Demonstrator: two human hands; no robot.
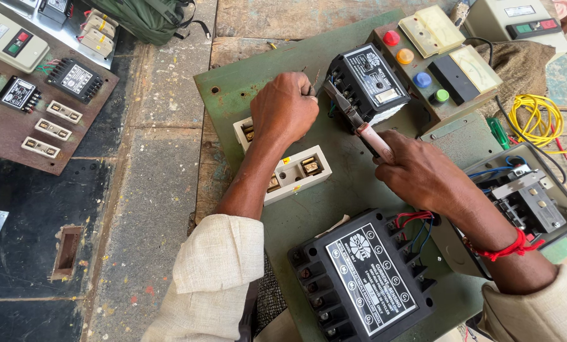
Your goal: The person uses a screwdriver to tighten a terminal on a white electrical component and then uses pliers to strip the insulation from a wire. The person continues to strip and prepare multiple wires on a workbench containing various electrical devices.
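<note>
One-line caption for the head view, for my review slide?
Right hand holds pliers at a black relay unit on a green panel; left hand is closed beside it, above white fuse holders.

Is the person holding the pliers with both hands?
No, only the right hand grips the pink-handled pliers; the left hand is a closed fist beside the small black box.

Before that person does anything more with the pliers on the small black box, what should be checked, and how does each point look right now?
1. Right hand has a firm grip on the pliers: ok.
2. Plier tips sit at the small black relay box: ok.
3. Left hand steadies something beside the box: cannot tell what.
4. Green panel lies flat: ok.
5. Power off: cannot tell.
6. Loose yellow wire coil lies apart from the hands: ok.
</note>
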